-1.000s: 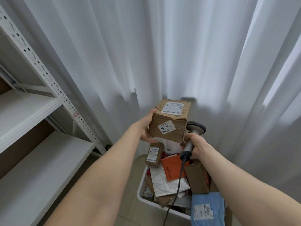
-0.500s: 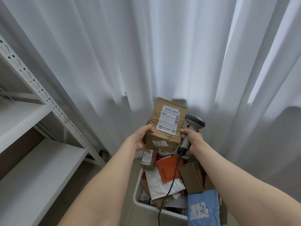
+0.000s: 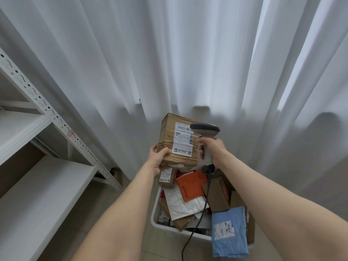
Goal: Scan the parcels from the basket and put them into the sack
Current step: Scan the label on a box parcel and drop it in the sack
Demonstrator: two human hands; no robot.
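I am seeing the white basket [image 3: 154, 213] sitting on the floor, heaped with parcels. Above it the left hand [image 3: 157, 162] is holding up a cardboard parcel [image 3: 168, 136], fingers clamped on its lower corner. Its white barcode label [image 3: 183, 141] is facing me, the print too small to read. The right hand [image 3: 213, 147] is gripping the scanner [image 3: 205, 129], fingers wrapped round its handle, just beside that label.

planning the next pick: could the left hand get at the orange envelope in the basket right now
Probably not yet: the left hand grips the cardboard box, so it is not free. The orange envelope itself lies mostly uncovered on top of the pile in the basket, just below that hand.
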